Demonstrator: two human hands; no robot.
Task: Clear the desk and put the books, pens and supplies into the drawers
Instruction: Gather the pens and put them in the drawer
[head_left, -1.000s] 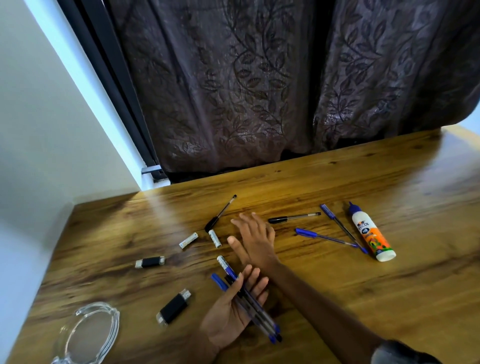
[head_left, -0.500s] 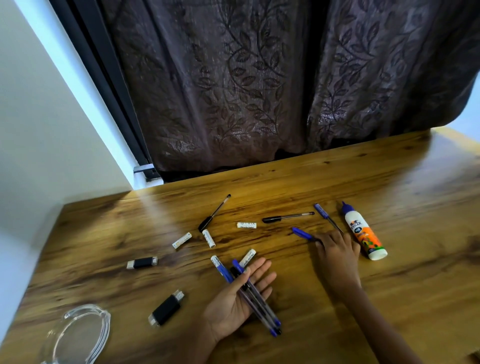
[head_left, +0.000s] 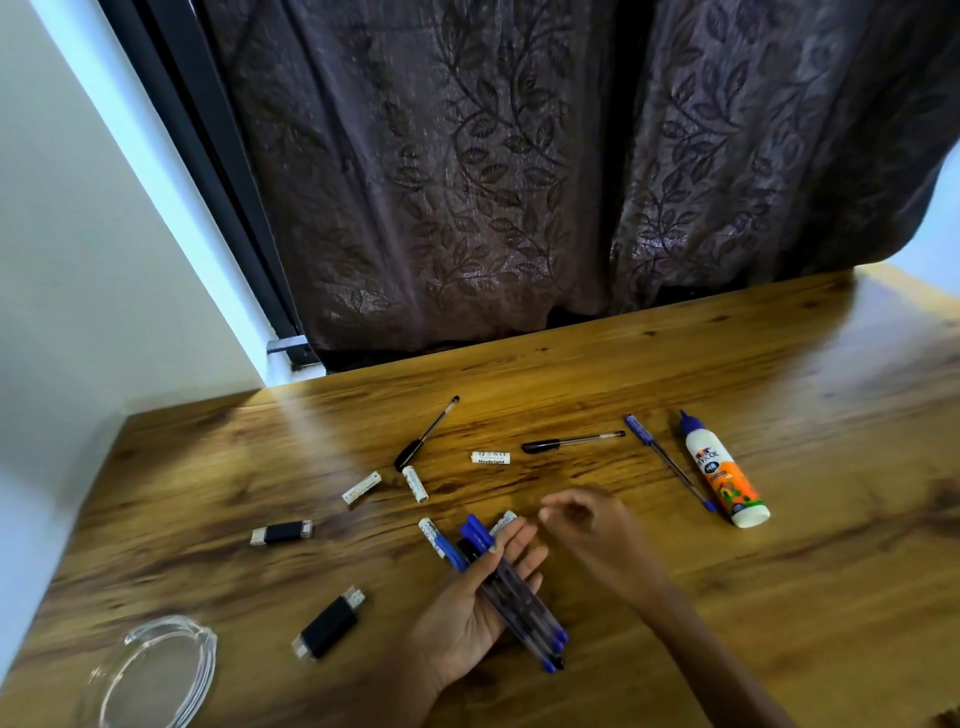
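Note:
My left hand (head_left: 467, 618) lies palm up near the desk's front. Several blue and black pens (head_left: 519, 603) lie across its palm, and its thumb presses on them. My right hand (head_left: 587, 525) hovers just beyond the left fingertips. It is blurred, its fingers are loosely curled, and nothing shows in them. Loose on the wooden desk (head_left: 779, 597) are two black pens (head_left: 426, 434) (head_left: 571, 442), a blue pen (head_left: 670, 462) and a white glue bottle (head_left: 724, 475) with a blue cap. Several white batteries (head_left: 491, 458) lie around them.
Two black USB sticks (head_left: 282, 532) (head_left: 328, 623) lie left of my hands. A clear glass dish (head_left: 156, 670) sits at the front left corner. A dark patterned curtain (head_left: 519, 182) hangs behind the desk, with a wall on the left.
My right hand went right to a blue pen near the glue bottle, then came back to my left hand. That pen is gone from the desk and the bundle has grown.

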